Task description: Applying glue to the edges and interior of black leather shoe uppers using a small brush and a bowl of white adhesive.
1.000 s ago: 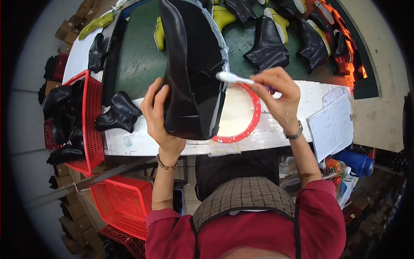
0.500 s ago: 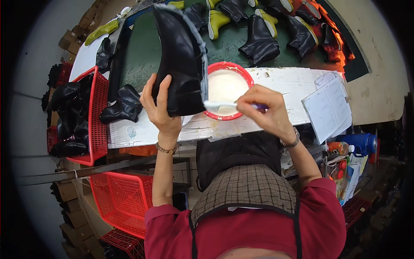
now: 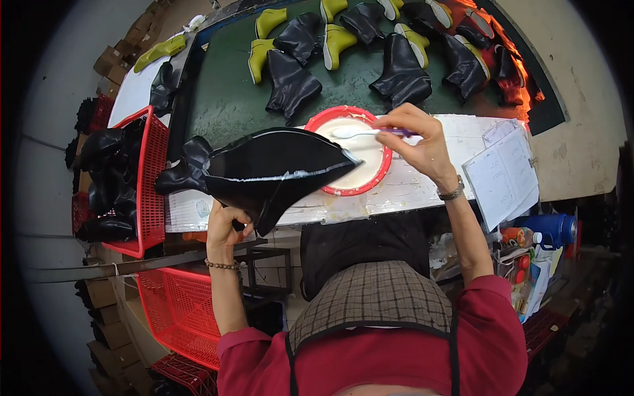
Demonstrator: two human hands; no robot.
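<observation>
In my left hand is a black leather boot upper, gripped from beneath and tilted on its side. Whitish paste lines the upper's edge, and its pointed end reaches over the red basin. Thick cream-white liquid fills that basin. My right hand pinches a slim brush with a purple handle. The brush's white-coated head is over the liquid, apart from the upper; whether it touches the liquid I cannot tell.
On the green belt lie several black uppers and yellow-green boot forms. A red basket of black boots stands left, with another black boot beside it. Papers lie right, above a blue flask.
The upper has swung from upright to tilted on its side, and my left hand moved down and left. The brush has left the upper's edge and moved up over the basin.
</observation>
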